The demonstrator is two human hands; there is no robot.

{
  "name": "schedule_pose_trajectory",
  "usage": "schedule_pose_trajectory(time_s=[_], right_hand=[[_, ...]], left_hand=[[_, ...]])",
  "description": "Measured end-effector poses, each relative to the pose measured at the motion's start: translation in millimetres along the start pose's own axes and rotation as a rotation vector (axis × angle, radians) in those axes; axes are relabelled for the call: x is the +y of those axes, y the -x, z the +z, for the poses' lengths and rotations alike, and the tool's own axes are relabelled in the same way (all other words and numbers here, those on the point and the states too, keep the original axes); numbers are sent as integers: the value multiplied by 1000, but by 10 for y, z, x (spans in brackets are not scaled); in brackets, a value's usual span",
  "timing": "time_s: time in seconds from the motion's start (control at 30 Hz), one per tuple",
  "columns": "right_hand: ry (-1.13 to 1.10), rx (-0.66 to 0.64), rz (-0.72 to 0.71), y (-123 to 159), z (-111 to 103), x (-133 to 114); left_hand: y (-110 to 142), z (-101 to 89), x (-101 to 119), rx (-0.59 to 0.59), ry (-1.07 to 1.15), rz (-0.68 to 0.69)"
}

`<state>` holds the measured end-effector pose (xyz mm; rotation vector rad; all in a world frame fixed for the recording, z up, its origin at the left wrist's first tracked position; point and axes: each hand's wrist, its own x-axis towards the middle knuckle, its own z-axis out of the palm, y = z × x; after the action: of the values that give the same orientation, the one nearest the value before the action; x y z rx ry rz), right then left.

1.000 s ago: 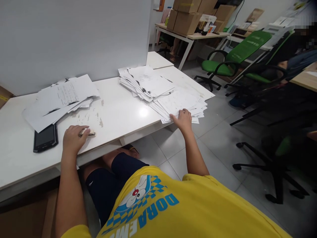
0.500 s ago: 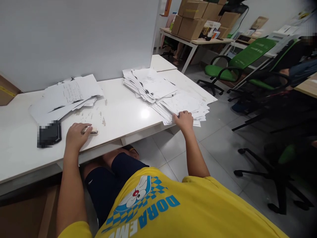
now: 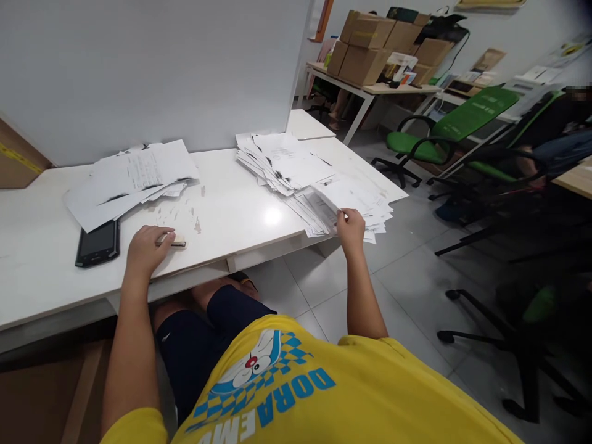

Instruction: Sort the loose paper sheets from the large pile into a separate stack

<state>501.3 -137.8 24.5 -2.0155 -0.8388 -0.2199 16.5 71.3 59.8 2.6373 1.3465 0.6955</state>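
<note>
My left hand (image 3: 147, 248) rests at the table's front edge, its fingers closed around a small cream stapler (image 3: 178, 243) that lies on the tabletop. My right hand (image 3: 351, 228) pinches the near edge of a paper sheet (image 3: 324, 202) and holds it bent up off the right-hand stack of papers (image 3: 367, 206). How many sheets are in the pinch is hard to tell. Behind that stack lies a second pile of papers (image 3: 287, 159) with dark edges. A third pile of papers (image 3: 143, 169) sits at the left, partly over a black handheld device (image 3: 98, 243).
The white table (image 3: 222, 203) meets a grey partition (image 3: 152, 68) at the back. A cardboard box (image 3: 18, 157) stands at its left end. Green office chairs (image 3: 419, 143) are on the tiled floor to the right, with a seated person (image 3: 555, 139) there. Boxes (image 3: 365, 65) crowd a far table.
My right hand has gone from resting on the right-hand stack to lifting a sheet's near edge. My left hand stays on the stapler. The whole view has shifted slightly.
</note>
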Motion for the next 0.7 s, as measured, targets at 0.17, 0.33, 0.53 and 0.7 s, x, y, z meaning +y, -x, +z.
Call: schedule_pose_trajectory(time_s=[0.17, 0.33, 0.53, 0.7], right_hand=[[-218, 236, -44, 266, -45, -209], [-427, 213, -168, 710, 53, -582], [-600, -214, -409, 1407, 311, -1067], [-714, -364, -548, 1779, 380, -1291]], left_hand=[[17, 32, -5, 30, -6, 11], [-17, 29, -48, 38, 1, 10], [197, 45, 197, 333, 74, -3], [918, 608, 1219, 517, 492, -106]])
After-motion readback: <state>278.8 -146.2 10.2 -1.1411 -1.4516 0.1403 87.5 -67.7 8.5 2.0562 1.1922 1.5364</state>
